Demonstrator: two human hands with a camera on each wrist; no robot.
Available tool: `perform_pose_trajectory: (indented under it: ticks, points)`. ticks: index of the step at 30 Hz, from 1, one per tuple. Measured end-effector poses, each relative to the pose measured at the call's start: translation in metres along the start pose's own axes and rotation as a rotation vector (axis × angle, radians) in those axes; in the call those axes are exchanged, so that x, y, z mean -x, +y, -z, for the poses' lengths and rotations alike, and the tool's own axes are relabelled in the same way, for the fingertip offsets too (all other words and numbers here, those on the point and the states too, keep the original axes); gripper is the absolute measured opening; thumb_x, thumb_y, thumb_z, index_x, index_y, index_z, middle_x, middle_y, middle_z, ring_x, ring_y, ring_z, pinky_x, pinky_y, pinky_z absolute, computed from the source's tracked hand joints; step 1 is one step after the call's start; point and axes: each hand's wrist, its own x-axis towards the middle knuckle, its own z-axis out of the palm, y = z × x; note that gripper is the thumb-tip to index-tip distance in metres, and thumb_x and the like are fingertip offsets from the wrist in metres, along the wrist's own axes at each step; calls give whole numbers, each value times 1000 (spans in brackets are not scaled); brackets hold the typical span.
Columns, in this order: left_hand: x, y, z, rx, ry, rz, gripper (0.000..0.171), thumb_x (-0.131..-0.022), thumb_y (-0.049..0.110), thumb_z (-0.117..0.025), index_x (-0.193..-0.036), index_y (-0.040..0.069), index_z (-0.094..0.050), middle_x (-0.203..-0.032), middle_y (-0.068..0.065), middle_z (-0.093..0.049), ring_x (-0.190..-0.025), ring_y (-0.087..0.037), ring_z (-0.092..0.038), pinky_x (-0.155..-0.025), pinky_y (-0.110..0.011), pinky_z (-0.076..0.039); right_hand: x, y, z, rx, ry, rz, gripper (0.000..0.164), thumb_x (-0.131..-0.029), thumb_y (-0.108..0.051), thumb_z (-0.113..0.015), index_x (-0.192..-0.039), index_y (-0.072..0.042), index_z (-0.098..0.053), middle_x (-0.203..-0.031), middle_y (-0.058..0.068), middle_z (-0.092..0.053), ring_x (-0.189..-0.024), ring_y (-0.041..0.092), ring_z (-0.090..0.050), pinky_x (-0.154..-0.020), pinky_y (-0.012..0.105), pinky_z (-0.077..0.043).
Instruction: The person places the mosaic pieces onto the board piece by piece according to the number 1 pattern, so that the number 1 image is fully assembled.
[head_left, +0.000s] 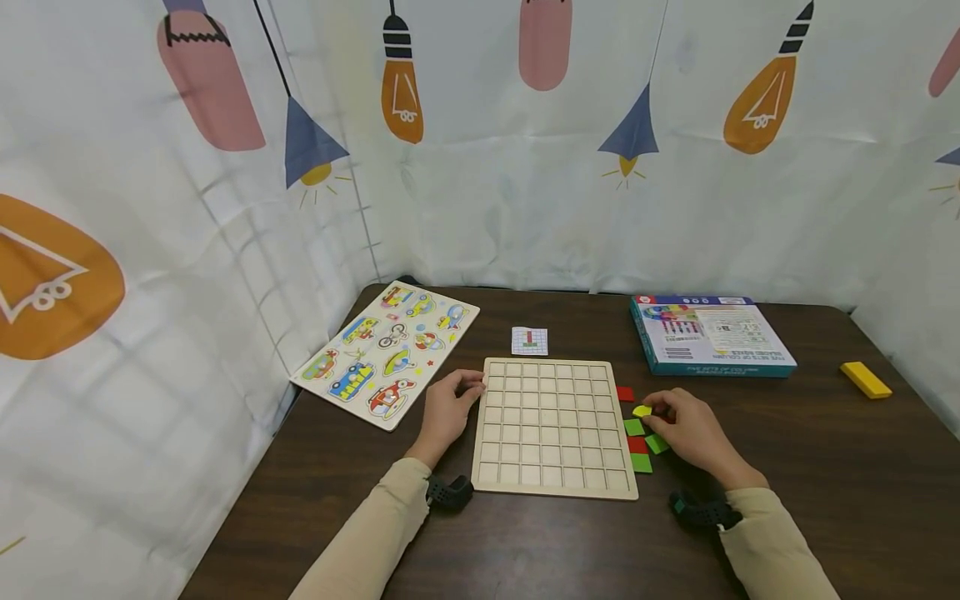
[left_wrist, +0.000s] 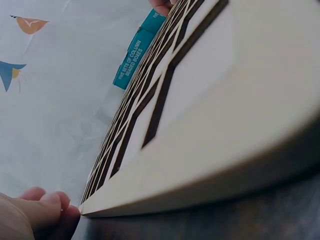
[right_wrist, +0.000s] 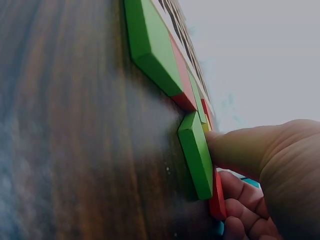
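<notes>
A pale wooden grid board (head_left: 555, 483) lies flat on the dark table. My left hand (head_left: 447, 412) holds its left edge near the far corner; in the left wrist view, the fingertips of that hand (left_wrist: 45, 207) meet the board's corner (left_wrist: 200, 185). Beside the board's right edge my right hand (head_left: 693, 429) pinches a small yellow tile (head_left: 641, 411) between thumb and finger. Around it are green tiles (head_left: 634, 427) and red tiles (head_left: 626, 394). In the right wrist view a tilted green tile (right_wrist: 196, 155) and a red tile (right_wrist: 217, 197) lie close to the fingers, which partly hide the yellow one.
A small printed grid card (head_left: 529, 341) lies beyond the board. At left is a vehicle picture puzzle board (head_left: 390, 358); back right holds a teal-sided box (head_left: 712, 337). A yellow block (head_left: 866, 380) sits near the right table edge. A patterned curtain (head_left: 487, 208) encloses the table.
</notes>
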Motion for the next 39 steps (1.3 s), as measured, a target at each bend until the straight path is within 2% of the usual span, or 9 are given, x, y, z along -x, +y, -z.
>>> perform_pose_trajectory:
  ticks: [4, 11, 16, 23, 30, 35, 39]
  points:
    - [0, 0, 0, 23, 21, 3, 17, -90, 10, -71, -106, 7, -74, -91, -1, -73, -85, -16, -67, -69, -28, -53, 0, 1, -1, 1, 8, 4, 19, -88, -12, -73, -105, -5, -69, -90, 6, -58, -75, 19, -46, -63, 31, -40]
    - [0, -4, 0, 36, 23, -29, 20, -91, -4, -64, -105, 7, -72, -89, -1, -72, -86, -19, -66, -68, -27, -51, -1, 2, -2, 7, 24, 17, 19, -87, -13, -73, -104, -5, -69, -90, 5, -58, -74, 18, -47, -62, 30, -41]
    - [0, -5, 0, 27, 23, -36, 23, -90, -8, -62, -104, 8, -72, -88, -2, -72, -86, -20, -66, -70, -29, -52, -2, 2, -2, 23, 45, 19, 21, -87, -12, -73, -105, -4, -70, -92, 6, -57, -74, 19, -46, -60, 29, -38]
    - [0, -3, 0, 21, 39, -67, 29, -89, -14, -57, -105, 6, -70, -99, -7, -70, -94, -23, -65, -79, -37, -55, -1, -1, -1, 19, 93, 3, 23, -88, -14, -72, -108, -3, -70, -95, 9, -61, -72, 18, -47, -56, 27, -38]
    - [0, -5, -2, 10, 47, -115, 34, -85, -18, -56, -106, 6, -69, -107, -8, -65, -101, -24, -63, -87, -40, -53, -4, -7, 0, 17, 148, 27, 23, -88, -15, -73, -109, -6, -70, -100, 10, -63, -71, 19, -47, -54, 26, -39]
    - [0, -7, -2, 7, 42, -120, 33, -84, -16, -60, -107, 7, -69, -108, -7, -65, -103, -25, -62, -89, -43, -51, -11, -19, 0, 11, 120, 59, 23, -89, -17, -73, -110, -7, -70, -104, 10, -64, -76, 20, -51, -60, 28, -45]
    - [1, -7, -2, -9, 1, -99, 32, -85, -11, -65, -111, 7, -69, -114, -6, -64, -109, -26, -60, -94, -43, -49, -22, -31, 0, 7, 89, 110, 22, -89, -15, -73, -110, -9, -71, -106, 9, -64, -76, 19, -51, -60, 30, -45]
